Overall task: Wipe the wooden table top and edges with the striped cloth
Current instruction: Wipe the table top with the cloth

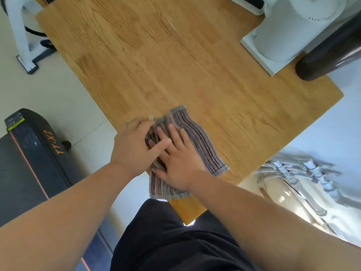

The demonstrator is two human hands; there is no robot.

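At the near left corner of the wooden bench (175,65) the striped cloth (197,137) lay partly bunched, its near end hanging over the edge. Your left hand (134,147) had its grip curled over the bunched folds at the bench edge. Your right hand (179,159) lay flat, fingers spread, pressing the cloth down, gripping nothing. A white appliance (289,30) stood at the far right.
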